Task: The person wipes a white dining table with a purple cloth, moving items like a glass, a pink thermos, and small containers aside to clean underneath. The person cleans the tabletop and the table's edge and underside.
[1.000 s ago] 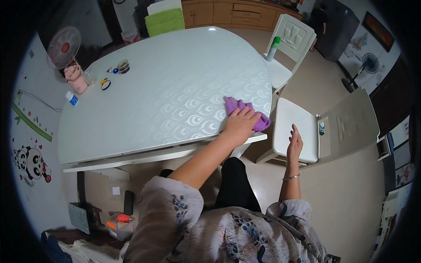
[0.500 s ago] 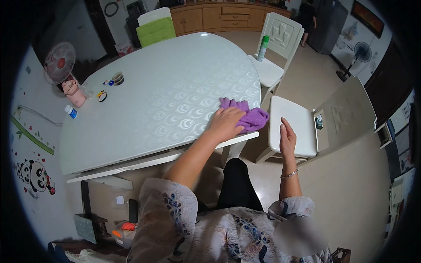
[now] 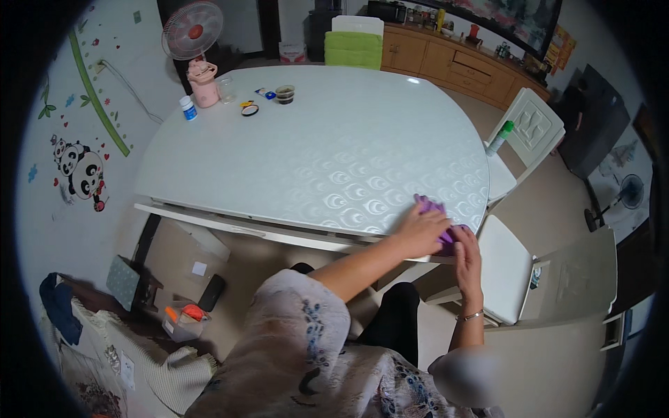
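A purple cloth (image 3: pixel 446 238) lies bunched at the near right corner of a white table (image 3: pixel 300 167) with a shiny swirl-patterned top. From above, my left hand (image 3: pixel 420 234) grips the cloth, its fingers curled over it and partly covering it. My right hand (image 3: pixel 468 258), with a silver bangle at the wrist, is at the table edge. Its fingers close on the cloth's right end, close beside the left fingertips. Much of the cloth is hidden under both hands.
On the table's far left stand a pink jug (image 3: pixel 203 85), a white-and-blue bottle (image 3: pixel 187 109), a clear cup (image 3: pixel 226 90) and a small dark-filled bowl (image 3: pixel 284 95). White chairs (image 3: pixel 507 268) stand at the right, one bearing a green spray can (image 3: pixel 500 138). A person (image 3: pixel 573 104) is by the fridge.
My right hand has come from beside the table to the cloth. The cloth is more gathered under my hands. The view has swung, so the whole scene sits differently.
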Tool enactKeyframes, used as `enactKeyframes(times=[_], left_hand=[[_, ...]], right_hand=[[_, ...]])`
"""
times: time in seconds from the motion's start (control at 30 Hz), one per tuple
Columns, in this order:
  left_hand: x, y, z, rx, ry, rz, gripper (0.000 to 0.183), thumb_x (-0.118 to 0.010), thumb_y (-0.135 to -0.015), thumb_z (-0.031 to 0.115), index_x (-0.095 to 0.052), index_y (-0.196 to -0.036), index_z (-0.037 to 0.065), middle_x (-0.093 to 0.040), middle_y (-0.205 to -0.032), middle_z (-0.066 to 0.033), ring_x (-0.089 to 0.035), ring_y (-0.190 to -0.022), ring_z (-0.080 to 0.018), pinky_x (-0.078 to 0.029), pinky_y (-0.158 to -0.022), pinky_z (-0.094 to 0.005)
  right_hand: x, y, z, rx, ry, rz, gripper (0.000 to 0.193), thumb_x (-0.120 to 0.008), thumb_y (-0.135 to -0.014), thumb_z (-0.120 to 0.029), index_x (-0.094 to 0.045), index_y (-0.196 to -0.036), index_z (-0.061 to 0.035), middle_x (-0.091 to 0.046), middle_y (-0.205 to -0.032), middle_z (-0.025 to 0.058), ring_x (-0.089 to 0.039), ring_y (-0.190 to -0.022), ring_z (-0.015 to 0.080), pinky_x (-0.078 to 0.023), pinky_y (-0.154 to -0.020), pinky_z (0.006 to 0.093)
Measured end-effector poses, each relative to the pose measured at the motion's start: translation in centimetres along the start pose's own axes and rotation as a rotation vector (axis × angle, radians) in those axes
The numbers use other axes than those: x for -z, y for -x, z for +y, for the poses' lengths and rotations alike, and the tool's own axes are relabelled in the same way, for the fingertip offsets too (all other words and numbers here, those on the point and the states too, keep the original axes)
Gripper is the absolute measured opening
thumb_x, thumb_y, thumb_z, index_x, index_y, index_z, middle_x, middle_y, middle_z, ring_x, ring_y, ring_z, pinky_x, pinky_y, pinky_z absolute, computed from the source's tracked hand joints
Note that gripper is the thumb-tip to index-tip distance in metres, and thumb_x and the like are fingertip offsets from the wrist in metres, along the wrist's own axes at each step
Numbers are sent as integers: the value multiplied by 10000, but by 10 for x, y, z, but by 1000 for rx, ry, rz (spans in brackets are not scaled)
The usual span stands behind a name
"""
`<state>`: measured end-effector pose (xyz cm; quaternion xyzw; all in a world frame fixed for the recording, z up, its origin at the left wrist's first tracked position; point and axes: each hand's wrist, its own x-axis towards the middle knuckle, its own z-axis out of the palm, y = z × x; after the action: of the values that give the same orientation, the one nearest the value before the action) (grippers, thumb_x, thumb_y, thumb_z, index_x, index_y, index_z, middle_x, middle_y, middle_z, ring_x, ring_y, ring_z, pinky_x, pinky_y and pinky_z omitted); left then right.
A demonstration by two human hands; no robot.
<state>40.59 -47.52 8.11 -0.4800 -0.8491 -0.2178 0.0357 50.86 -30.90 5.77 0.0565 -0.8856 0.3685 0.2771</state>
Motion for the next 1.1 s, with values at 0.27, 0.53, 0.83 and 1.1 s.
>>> enactKeyframes(times=[0.27, 0.53, 0.83, 1.1], left_hand=[[62, 122, -107, 241, -144, 204, 569, -641, -863, 325, -482, -1374, 130, -426, -1436, -168, -339, -1368, -340, -228, -1116, -504], [97, 196, -172, 473, -243, 446, 467, -595, -900, 214, -514, -1323, 36, -445, -1407, -202, -356, -1341, -378, -239, -1117, -475], [94, 211, -177, 484, -203, 550, 471, -630, -851, 218, -540, -1266, 13, -480, -1360, -189, -390, -1311, -370, -279, -1089, -480], [93, 207, -177, 451, -147, 682, 447, -683, -784, 166, -586, -1180, -16, -529, -1295, -196, -450, -1251, -392, -354, -1041, -482]], right_hand=[[-12, -23, -33, 70, 514, -213, 399, -600, -899, -236, -559, -1293, -184, -569, -1304, 73, -493, -1215, 326, -248, -1084, 545], [-9, -117, 82, -105, 658, -234, 402, -480, -952, -343, -531, -1330, -217, -516, -1368, 102, -481, -1224, 331, -346, -1027, 489], [-18, -63, 4, 71, 552, -452, 506, -546, -917, -301, -448, -1408, -230, -445, -1418, 120, -423, -1250, 370, -301, -1075, 487], [4, -172, 170, -72, 585, -311, 461, -535, -924, -290, -487, -1359, -143, -472, -1380, 177, -434, -1253, 375, -358, -1052, 416]])
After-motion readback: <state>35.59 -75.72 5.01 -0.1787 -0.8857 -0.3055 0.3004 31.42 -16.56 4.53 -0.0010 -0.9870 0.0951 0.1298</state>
